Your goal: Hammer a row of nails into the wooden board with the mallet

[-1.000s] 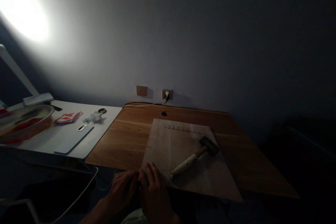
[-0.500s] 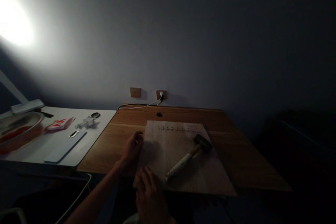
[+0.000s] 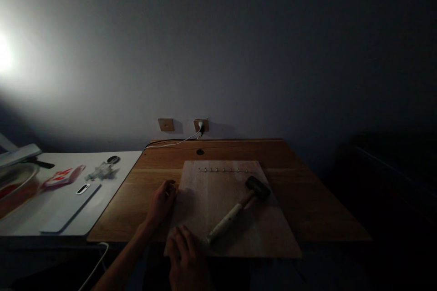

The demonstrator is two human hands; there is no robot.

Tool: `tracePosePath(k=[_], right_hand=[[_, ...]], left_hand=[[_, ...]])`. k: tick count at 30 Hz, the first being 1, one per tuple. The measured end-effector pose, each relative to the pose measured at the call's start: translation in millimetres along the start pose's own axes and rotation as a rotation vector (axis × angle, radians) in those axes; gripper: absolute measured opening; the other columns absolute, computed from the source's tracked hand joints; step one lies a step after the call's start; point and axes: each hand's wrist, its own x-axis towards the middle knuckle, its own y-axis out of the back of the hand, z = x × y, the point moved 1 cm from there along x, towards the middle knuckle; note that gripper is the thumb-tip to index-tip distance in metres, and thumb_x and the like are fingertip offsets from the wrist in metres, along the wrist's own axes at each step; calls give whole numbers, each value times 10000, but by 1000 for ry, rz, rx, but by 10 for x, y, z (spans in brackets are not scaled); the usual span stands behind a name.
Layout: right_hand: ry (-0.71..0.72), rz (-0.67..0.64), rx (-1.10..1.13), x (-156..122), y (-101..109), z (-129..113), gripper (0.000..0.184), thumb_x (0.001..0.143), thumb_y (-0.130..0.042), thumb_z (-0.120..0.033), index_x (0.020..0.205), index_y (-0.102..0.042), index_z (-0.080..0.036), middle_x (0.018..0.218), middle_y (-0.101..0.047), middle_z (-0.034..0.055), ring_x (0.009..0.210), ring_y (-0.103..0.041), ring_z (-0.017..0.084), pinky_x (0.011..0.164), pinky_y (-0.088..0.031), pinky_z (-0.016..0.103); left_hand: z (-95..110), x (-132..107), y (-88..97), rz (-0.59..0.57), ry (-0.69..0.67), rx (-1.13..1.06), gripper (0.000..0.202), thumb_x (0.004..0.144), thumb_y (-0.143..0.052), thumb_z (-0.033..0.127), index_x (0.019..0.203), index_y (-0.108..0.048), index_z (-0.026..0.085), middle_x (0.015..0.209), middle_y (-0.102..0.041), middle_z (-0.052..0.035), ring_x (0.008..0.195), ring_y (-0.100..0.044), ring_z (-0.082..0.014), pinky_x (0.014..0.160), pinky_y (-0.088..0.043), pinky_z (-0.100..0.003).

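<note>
A pale wooden board (image 3: 235, 218) lies on the brown desk before me. Close to its far edge, several small metal pieces, like nails or screws, stand in a row (image 3: 217, 170). A hammer (image 3: 227, 223) with a dark head and a light-wrapped handle rests diagonally across the board, its head to the far right. My left hand (image 3: 162, 200) is on the desk at the board's left edge, fingers loosely bent and apart. At the near left corner my right hand (image 3: 187, 254) has its fingers over the board; its thumb is hidden.
On the left, a white table (image 3: 128, 161) carries a flat scale (image 3: 70, 209), a red-and-white packet (image 3: 64, 177), a crumpled clear bag (image 3: 102, 170) and a large bowl (image 3: 20, 186). A cable (image 3: 174, 143) runs to the wall socket (image 3: 201, 124).
My view has turned slightly to the right, so everything appears further left and a little lower. The hands, hammer and board keep about the same places relative to each other.
</note>
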Motion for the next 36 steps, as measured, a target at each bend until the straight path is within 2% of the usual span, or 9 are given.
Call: tracePosePath(k=[4,9,14,19,26,31,36], right_hand=[[-32,23,14,4,4,-18,351,906,-587,-126,1246,-652,-183,1329,-684,106,1268,-600,275,966,-587,391],[-20,14,36,33,46,-34,333,933,-583,-166,1258,-652,-170,1341,-682,91,1262,-602,277,975,-585,389],[-68,47,30,28,14,-57,311,942,-573,-153,1238,-664,-182,1309,-702,69,1238,-607,259,952,-590,373],[-46,47,42,44,55,-44,283,951,-580,-191,1217,-674,-161,1291,-706,89,1227,-607,268,973,-582,381],[-10,-52,44,69,161,-2,346,938,-608,-194,1280,-650,-161,1368,-656,110,1299,-555,268,1038,-548,391],[1,-52,43,45,123,28,325,956,-594,-202,1275,-650,-177,1359,-660,100,1292,-567,257,1041,-546,381],[-5,-20,18,-21,67,43,436,956,-549,-177,1390,-582,-201,1374,-660,86,1302,-565,266,1013,-564,408]], left_hand=[[48,-2,35,-11,14,12,323,891,-478,410,1079,-644,206,759,-710,-11,642,-661,-173,633,-516,-271],[100,-10,70,11,27,53,327,894,-466,421,1050,-654,203,710,-690,1,599,-643,-169,611,-509,-268],[123,-14,82,7,21,83,326,889,-474,424,1043,-659,204,712,-699,-5,625,-661,-178,619,-515,-265],[139,-14,76,-2,40,81,320,881,-466,412,1035,-656,206,710,-706,-5,617,-664,-179,592,-497,-261],[104,-15,60,8,27,30,329,879,-466,427,1046,-650,211,745,-717,-6,675,-684,-185,636,-504,-273],[77,-35,37,-14,9,-15,310,901,-470,410,1057,-645,207,747,-705,-1,656,-666,-171,649,-512,-266],[32,-46,-6,-3,2,-31,290,890,-486,370,1065,-651,208,818,-728,-20,700,-682,-175,671,-514,-266]])
